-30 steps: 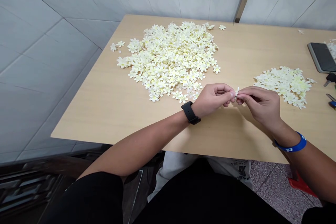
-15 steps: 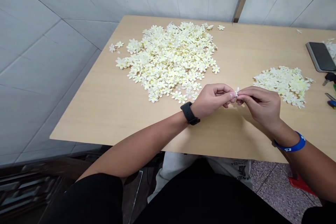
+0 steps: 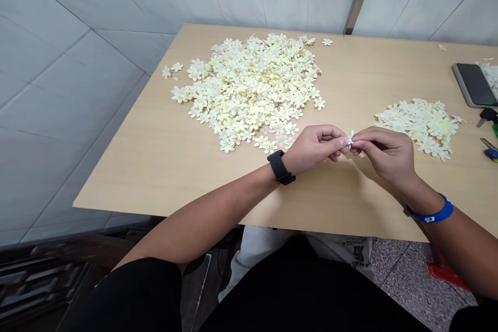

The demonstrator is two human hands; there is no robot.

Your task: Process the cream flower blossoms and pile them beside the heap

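Observation:
Between my fingertips is a small white artificial flower, mostly covered by the fingers. My left hand, with a black band at the wrist, pinches it from the left. From the other side my right hand, above a blue wristband, pinches it too. A large heap of cream-white flowers with yellow centres lies left of and beyond my hands. Beyond my right hand is a smaller pile of similar flowers.
The wooden table meets a tiled wall at the back. On the right lie a phone, a key and a blue-handled tool, partly cut off by the frame. A few loose flowers lie around the large heap.
Hardly anything differs. Both hands keep their pinch on the small flower, with only a very slight shift of the right hand's fingers.

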